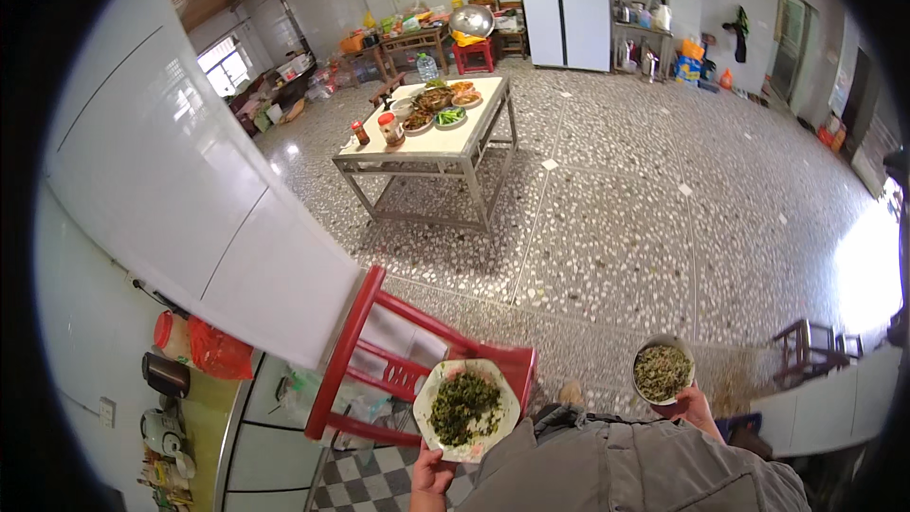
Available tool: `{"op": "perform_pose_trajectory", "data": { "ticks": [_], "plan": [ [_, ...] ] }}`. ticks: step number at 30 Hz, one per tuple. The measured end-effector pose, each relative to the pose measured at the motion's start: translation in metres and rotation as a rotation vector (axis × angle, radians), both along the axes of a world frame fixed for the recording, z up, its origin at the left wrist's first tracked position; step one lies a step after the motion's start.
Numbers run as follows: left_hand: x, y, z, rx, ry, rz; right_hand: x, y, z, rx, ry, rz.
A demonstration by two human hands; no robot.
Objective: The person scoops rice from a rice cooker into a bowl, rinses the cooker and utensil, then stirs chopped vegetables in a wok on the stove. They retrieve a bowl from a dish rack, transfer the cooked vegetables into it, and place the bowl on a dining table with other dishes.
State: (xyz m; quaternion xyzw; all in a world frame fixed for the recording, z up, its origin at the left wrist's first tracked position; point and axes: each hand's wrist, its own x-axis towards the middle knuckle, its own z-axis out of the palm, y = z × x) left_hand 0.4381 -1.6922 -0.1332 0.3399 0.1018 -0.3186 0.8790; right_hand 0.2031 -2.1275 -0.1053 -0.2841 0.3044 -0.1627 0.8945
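Observation:
My left hand [433, 474] grips the near rim of a white plate [428, 396] with angular edges. Chopped dark-green cooked greens [464, 408] lie heaped in its middle. On the right, my right hand [695, 409] is closed on a round bowl [636, 381] filled with a pale, speckled, finely chopped food [663, 372]. The plate partly covers a red chair [360, 360] standing behind it. Both dishes are held at waist height, one on either side of my grey jacket.
Ahead stands a metal-framed table [445, 140] bearing several dishes and jars. Beyond it are a white refrigerator [564, 5], a red stool [473, 55] and a cluttered side table [414, 39]. A kitchen counter [210, 417] is at left; a small wooden stool [806, 353] is at right.

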Motion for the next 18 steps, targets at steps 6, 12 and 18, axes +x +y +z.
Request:
{"op": "perform_pose_trajectory", "data": {
  "ticks": [6, 12, 18],
  "plan": [
    [0.040, -0.083, 0.016, 0.099, 0.010, 0.126, 0.107, -0.134, -0.003, 0.067, 0.054, 0.017],
    [0.077, -0.176, 0.027, 0.162, 0.140, 0.455, 0.237, -0.248, -0.006, 0.082, 0.192, 0.005],
    [0.151, -0.279, 0.007, -0.086, 0.116, 0.729, 0.409, -0.346, -0.003, 0.035, 0.058, 0.362]
  ]
}}
